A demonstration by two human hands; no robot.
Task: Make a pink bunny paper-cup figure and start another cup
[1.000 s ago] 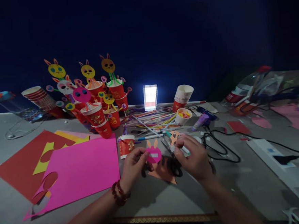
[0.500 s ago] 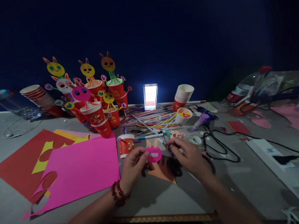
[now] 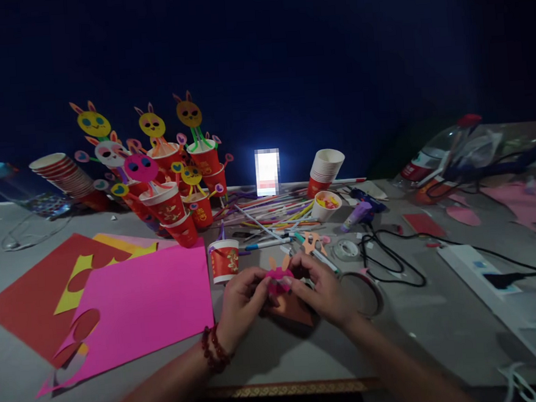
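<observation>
Holding the pink face (image 3: 280, 273) between them, the left grip (image 3: 242, 301) and right grip (image 3: 323, 292) are narrow; beneath them lies orange paper (image 3: 288, 311), beyond left grip one cup (image 3: 225, 262).

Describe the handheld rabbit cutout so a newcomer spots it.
Find the large pink sheet on the table. Right of it, the left hand and right hand hold the rabbit cutout, pink with orange ears. Other rabbits stand in red cups; this one is handheld.

I see one camera, worn on the head at six o'clock of the table (image 3: 279, 359), peering forward and down at the nearby left hand (image 3: 241, 304) and right hand (image 3: 323, 292), facing the wall (image 3: 258, 55) at twelve.
</observation>
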